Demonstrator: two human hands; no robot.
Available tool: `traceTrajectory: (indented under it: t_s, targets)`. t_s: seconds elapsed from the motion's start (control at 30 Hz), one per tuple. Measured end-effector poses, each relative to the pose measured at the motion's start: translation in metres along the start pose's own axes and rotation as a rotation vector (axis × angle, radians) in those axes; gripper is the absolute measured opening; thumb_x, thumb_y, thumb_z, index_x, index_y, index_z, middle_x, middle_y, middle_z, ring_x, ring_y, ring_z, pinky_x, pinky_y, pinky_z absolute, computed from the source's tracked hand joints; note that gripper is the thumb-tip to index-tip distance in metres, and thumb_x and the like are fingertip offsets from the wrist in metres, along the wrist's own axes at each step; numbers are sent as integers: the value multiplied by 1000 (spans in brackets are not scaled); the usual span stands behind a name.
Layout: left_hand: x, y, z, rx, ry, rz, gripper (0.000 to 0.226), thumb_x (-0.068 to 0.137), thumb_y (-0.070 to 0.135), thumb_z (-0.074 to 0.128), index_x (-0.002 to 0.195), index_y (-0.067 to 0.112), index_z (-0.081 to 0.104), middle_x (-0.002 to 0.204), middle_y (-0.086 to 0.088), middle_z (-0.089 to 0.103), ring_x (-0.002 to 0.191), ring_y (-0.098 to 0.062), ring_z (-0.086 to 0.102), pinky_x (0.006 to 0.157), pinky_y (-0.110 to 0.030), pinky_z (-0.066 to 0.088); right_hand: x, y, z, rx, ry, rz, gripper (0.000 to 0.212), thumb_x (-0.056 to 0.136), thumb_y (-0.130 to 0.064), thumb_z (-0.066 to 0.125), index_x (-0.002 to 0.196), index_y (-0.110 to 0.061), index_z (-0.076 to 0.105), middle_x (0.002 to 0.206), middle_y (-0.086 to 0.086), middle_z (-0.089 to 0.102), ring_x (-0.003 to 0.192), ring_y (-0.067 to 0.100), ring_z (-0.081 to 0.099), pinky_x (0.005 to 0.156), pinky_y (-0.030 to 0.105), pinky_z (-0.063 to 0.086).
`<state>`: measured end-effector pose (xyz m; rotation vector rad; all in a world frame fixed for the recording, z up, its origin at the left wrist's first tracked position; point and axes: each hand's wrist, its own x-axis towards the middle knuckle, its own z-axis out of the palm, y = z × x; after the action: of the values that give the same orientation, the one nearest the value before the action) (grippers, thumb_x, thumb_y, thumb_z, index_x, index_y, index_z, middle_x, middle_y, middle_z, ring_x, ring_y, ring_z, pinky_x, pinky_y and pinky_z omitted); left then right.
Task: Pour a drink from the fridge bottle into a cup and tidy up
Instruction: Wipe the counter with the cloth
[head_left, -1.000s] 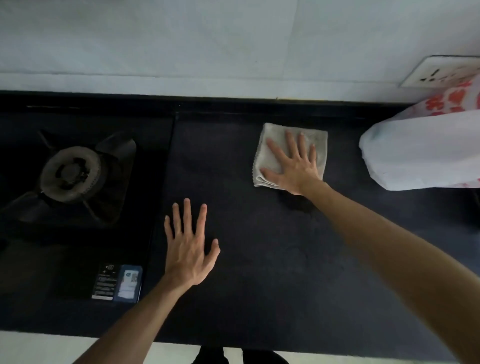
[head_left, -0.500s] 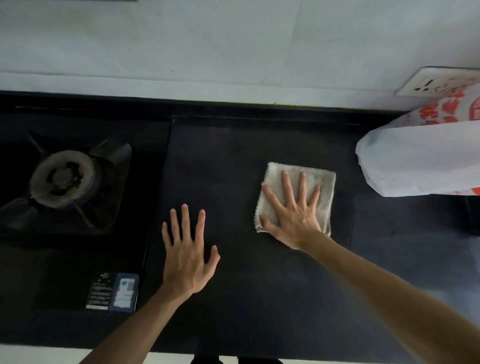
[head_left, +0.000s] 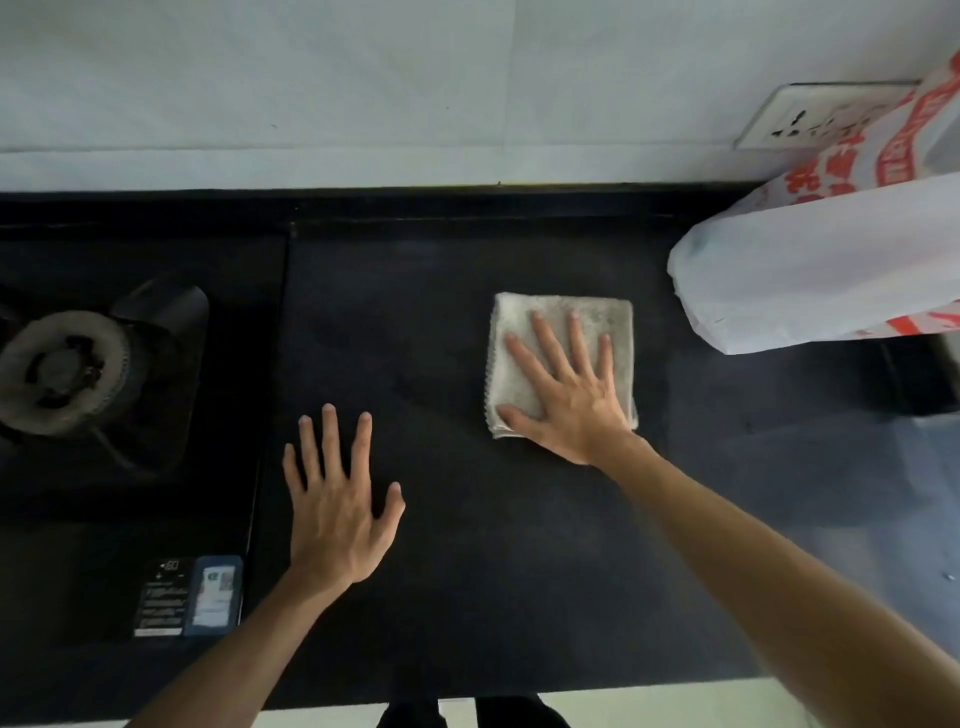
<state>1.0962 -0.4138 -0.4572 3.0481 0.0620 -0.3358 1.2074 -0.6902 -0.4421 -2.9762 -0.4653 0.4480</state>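
Note:
A folded grey cloth (head_left: 563, 314) lies on the black countertop (head_left: 467, 587), right of centre. My right hand (head_left: 566, 400) lies flat on the cloth with fingers spread, pressing it against the counter. My left hand (head_left: 337, 509) rests palm down on the bare counter to the left of the cloth, fingers apart, holding nothing. No bottle or cup is in view.
A black gas hob with a burner (head_left: 62, 369) fills the left side, with a label sticker (head_left: 187, 597) near its front edge. A white plastic bag with red print (head_left: 810, 280) lies at the right, below a wall socket (head_left: 800, 117). A white wall runs along the back.
My right hand has slid the cloth from near the back edge of the counter toward me. My left hand has stayed flat in about the same place.

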Motion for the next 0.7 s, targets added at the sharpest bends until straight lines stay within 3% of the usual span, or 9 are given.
traceTrajectory:
  t_s: [0.13, 0.27, 0.53, 0.7]
  targets:
    - [0, 2, -1, -5, -6, -11, 84, 86, 56, 30, 157, 14, 20, 164, -22, 6, 151, -43, 6, 118, -63, 16, -81, 55, 10, -10, -29, 135, 83, 83, -80, 22, 151, -47, -12, 162, -10, -20, 148, 29, -24, 116, 66, 0]
    - [-1, 3, -3, -10, -14, -14, 84, 85, 56, 31, 158, 15, 18, 165, -21, 4, 151, -43, 3, 119, -63, 15, -75, 43, 12, -58, -58, 133, 83, 84, -78, 21, 152, -44, -12, 163, -5, -21, 147, 35, -23, 112, 72, 0]
    - [0, 1, -1, -21, 4, 10, 83, 89, 60, 34, 156, 14, 23, 165, -20, 7, 152, -42, 3, 119, -62, 12, 13, -110, 10, -150, -55, -363, 87, 85, -76, 26, 155, -35, -6, 163, 7, -20, 143, 44, -28, 106, 77, -5]
    - [-1, -2, 0, -10, 13, 16, 82, 87, 57, 33, 157, 15, 21, 165, -20, 7, 152, -41, 4, 119, -62, 12, -1, -85, 13, -164, -8, -400, 85, 86, -77, 28, 155, -38, -7, 164, 2, -18, 146, 37, -24, 112, 70, -8]
